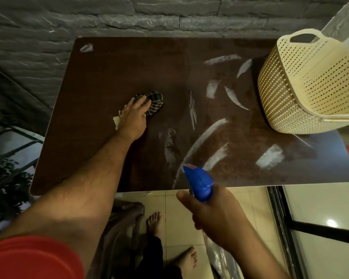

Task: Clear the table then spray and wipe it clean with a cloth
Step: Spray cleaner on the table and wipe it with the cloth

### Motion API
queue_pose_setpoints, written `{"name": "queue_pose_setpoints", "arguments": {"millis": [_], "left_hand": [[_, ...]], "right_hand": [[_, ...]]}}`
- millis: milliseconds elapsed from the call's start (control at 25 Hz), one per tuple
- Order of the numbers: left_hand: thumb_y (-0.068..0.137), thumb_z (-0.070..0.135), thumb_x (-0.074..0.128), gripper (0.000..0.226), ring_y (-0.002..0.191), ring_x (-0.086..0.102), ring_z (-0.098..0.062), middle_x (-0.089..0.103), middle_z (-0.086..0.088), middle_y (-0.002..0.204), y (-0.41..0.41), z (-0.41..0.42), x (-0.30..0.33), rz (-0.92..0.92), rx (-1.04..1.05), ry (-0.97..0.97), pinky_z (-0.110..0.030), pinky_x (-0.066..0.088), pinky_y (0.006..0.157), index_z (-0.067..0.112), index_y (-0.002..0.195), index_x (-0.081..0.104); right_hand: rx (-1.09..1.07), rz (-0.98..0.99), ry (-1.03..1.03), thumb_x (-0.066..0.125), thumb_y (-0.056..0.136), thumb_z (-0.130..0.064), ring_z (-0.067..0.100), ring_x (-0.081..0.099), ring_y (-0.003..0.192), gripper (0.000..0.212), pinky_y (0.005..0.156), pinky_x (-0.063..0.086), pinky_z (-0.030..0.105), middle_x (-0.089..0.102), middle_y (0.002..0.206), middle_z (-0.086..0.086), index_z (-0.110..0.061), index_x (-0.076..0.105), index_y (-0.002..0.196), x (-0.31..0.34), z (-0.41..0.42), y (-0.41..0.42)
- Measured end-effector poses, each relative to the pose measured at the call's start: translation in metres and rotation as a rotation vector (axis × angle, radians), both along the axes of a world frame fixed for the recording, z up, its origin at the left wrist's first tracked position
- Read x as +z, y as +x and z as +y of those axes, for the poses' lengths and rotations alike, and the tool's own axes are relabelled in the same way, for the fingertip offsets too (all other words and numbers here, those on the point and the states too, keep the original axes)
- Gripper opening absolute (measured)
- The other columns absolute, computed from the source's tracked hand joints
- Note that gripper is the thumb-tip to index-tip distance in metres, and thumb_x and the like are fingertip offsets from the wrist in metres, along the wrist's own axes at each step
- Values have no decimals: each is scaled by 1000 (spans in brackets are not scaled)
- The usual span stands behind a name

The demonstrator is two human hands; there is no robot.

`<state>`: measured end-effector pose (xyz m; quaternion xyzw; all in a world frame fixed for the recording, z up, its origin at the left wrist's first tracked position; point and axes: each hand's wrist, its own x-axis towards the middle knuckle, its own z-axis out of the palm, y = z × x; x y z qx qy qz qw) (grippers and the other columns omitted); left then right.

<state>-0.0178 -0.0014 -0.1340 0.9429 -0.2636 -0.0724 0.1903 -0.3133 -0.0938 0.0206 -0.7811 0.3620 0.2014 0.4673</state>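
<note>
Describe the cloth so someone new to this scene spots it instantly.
Start at the dark brown table against the grey stone wall. Left of its middle, the left hand presses on a small bunched cloth. It is dark with a pale check pattern, unlike the white smears to its right and the cream basket.

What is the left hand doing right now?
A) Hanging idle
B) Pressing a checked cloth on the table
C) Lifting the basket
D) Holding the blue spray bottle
B: the left hand lies on the checked cloth on the brown table, while the right hand grips the spray bottle.
</note>
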Motion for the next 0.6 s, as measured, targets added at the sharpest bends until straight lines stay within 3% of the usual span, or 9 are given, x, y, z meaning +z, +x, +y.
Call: {"name": "queue_pose_setpoints", "arguments": {"millis": [280, 480, 600], "left_hand": [[97, 5, 40, 52, 146, 11, -23, 22, 5, 158, -45, 8, 5, 25, -53, -9, -45, 10, 118, 23, 146, 35], [96, 6, 45, 56, 146, 5, -11, 17, 16, 155, -137, 64, 11, 25, -385, -77, -30, -6, 114, 32, 144, 35], [96, 4, 42, 54, 147, 11, -18, 23, 9, 157, -61, 67, 6, 21, -70, -53, -43, 7, 118, 28, 144, 38]], "right_hand": [[-7, -6, -55, 60, 78, -65, 15, 68, 68, 31, 74, 61, 41, 70, 72, 1, -36, 52, 84, 6, -17, -2], [-61, -29, 24, 63, 82, -58, 2, 62, 50, 28, 51, 47, 19, 70, 66, 0, -31, 55, 85, 5, -27, -2], [-46, -19, 44, 62, 81, -60, 3, 65, 55, 30, 54, 48, 19, 70, 68, -1, -32, 55, 87, 5, -32, 1]]}}
